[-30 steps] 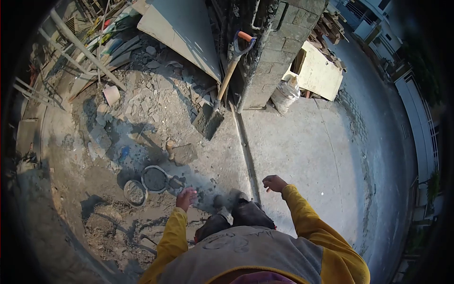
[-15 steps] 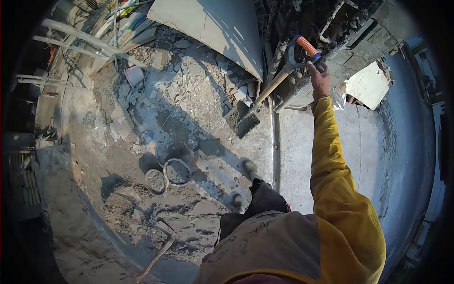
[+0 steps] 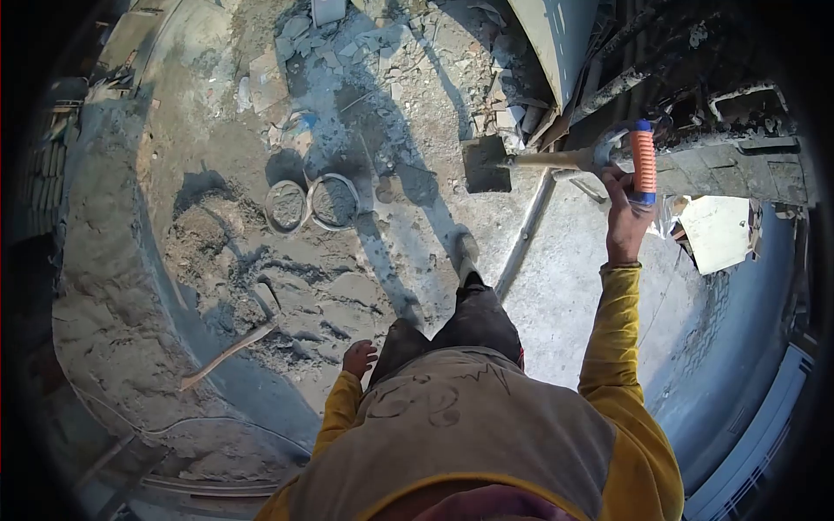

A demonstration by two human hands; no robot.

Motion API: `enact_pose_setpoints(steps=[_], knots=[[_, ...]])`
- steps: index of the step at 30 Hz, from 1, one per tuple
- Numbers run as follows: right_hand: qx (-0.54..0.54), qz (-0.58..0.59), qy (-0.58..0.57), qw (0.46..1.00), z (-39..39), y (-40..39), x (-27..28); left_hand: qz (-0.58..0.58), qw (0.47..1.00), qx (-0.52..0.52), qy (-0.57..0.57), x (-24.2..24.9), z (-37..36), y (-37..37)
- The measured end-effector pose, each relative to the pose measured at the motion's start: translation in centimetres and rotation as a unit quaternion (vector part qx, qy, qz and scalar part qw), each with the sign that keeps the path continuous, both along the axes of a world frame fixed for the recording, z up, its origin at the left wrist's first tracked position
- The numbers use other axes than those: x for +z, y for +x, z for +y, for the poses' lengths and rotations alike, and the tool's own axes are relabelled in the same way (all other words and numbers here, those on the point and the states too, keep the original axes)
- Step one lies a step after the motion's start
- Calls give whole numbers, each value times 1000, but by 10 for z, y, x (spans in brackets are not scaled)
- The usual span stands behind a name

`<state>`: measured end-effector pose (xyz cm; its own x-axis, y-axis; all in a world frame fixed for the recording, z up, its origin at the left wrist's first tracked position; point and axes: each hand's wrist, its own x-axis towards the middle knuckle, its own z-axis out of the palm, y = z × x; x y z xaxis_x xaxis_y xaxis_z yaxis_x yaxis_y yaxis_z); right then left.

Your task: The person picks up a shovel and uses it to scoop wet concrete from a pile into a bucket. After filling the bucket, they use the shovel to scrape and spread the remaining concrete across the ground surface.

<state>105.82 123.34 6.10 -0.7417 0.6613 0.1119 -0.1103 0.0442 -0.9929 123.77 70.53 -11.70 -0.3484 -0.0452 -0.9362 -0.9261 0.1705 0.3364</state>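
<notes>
Seen from the head camera, a worker in a yellow-sleeved grey top (image 3: 469, 417) grips a wooden-shafted shovel (image 3: 549, 161) by its orange ribbed handle with blue ends (image 3: 644, 162). The bare right hand (image 3: 627, 227) is closed around the handle's lower end, its fingers partly hidden there. The shovel lies across the upper right of the view, its square, dark, mortar-stained blade (image 3: 486, 165) over the rough ground near a narrow groove (image 3: 527, 233) in the pale concrete.

The left hand (image 3: 360, 357), well apart from the right, hangs beside the dark trousers (image 3: 478, 321), fingers loosely open and holding nothing.

Two round, pale-rimmed containers of grey material (image 3: 287, 207) (image 3: 334, 201) stand side by side left of the blade. Below them, a wooden-handled hoe (image 3: 230, 352) lies at the edge of a churned bed of what appears to be sand or mortar (image 3: 334, 304). Broken rubble (image 3: 391, 74) litters the ground above, near a large pale panel (image 3: 560, 35); a cream board (image 3: 717, 233) lies to the right.
</notes>
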Motion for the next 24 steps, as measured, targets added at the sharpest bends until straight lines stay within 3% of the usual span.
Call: enact_pose_setpoints(steps=[4,7,10,14,17,19,23,24], knots=[[119,-59,76,988,-81,57,34,63,992,-110,27,-19,-24,13],[217,47,-54,974,-120,69,54,86,989,-110,42,-38,-71,35],[243,-111,-131,955,-136,70,42,72,996,-40,26,-59,-142,67],[230,-147,-44,961,-191,135,65,-48,992,114,27,-86,-268,145],[285,-199,70,935,-238,214,99,-82,991,76,-78,-101,-333,266],[351,-241,170,889,-272,261,114,-200,974,85,-63,-87,-341,318],[490,-287,336,751,-329,322,78,-278,957,3,-83,-122,-316,392],[502,-288,347,738,-339,336,67,-122,978,-148,-85,-139,-311,399]])
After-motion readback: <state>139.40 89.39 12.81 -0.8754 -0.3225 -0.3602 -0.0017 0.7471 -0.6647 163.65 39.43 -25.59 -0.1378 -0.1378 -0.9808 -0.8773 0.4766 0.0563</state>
